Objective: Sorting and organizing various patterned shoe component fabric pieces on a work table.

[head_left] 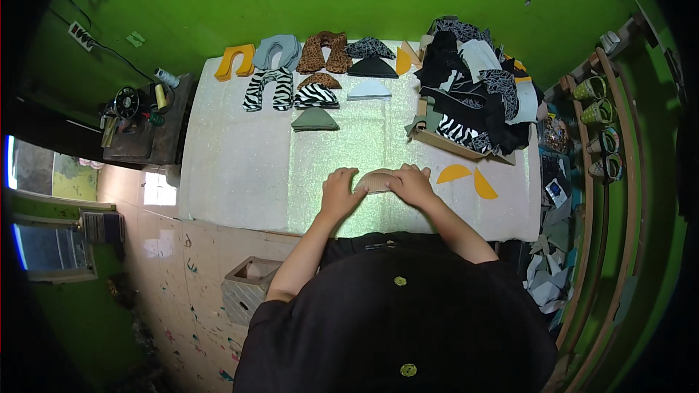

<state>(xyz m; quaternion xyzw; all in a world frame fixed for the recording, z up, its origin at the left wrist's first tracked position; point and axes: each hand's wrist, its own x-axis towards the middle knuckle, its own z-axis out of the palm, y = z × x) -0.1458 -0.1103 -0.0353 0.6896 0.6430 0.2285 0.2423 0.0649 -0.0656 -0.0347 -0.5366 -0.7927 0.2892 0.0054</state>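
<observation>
A tan, ribbed-looking half-round stack of cut pieces (377, 180) lies near the table's front edge, between my hands. My left hand (341, 191) grips its left end with the thumb along the near side. At the right end, my right hand (412, 185) is closed on the same stack, fingers on top. Just right of it are two loose orange half-round pieces (454, 173), lying apart and flat. Farther off sits a folded-looking green half-round stack (315, 119), with a zebra-print half-round stack (317, 95) behind it and a pale blue half-round stack (369, 90) to the right.
Along the white table (233, 175) stand U-shaped stacks: orange (234, 62), grey-blue (277, 51), leopard-print (322, 52) and zebra-print (268, 90). A cardboard box (466, 149) overflowing with fabric scraps (473, 87) occupies the back right. A sewing machine (127, 103) is left; a sandal rack (591, 175) is right.
</observation>
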